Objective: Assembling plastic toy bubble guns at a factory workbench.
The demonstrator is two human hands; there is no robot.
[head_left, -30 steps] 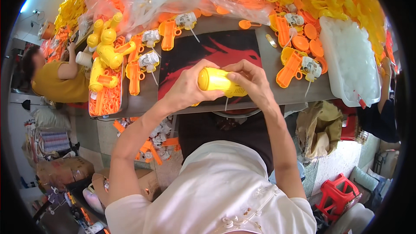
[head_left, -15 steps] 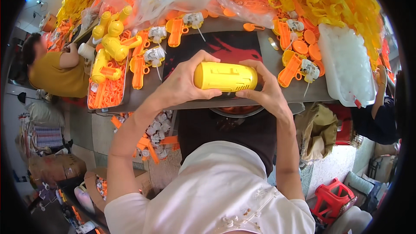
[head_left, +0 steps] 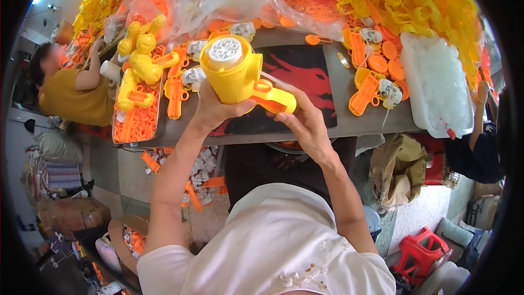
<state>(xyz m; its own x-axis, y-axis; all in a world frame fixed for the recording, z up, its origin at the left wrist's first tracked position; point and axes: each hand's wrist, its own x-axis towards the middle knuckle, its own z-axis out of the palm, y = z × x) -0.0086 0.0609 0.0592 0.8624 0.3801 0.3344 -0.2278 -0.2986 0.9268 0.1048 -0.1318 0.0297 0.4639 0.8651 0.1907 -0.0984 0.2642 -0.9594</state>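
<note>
Over the dark red-and-black mat (head_left: 314, 90) I hold a yellow toy gun (head_left: 226, 79) in both hands. Its wide barrel is tipped up and shows a white round end piece with several holes. My left hand (head_left: 214, 108) is wrapped round the lower part of the barrel. My right hand (head_left: 309, 125) closes on the handle, with the thumb on its near side and the fingers partly hidden behind it. An orange half-shell with a white motor unit (head_left: 192, 75) lies just beyond my left hand, partly covered by it.
At left, a tray (head_left: 155, 130) of small orange parts carries several yellow toy guns (head_left: 146, 65). Orange half-shells (head_left: 364, 94) and a white tub (head_left: 413, 93) of translucent pieces lie right. Yellow parts (head_left: 404, 0) are heaped behind. A co-worker (head_left: 73, 93) sits far left; another person's arm (head_left: 478, 114) shows far right.
The toy gun has turned from lying sideways to barrel-end up and shifted left. My right hand has moved from the barrel's end to the handle; my left hand still holds the barrel.
</note>
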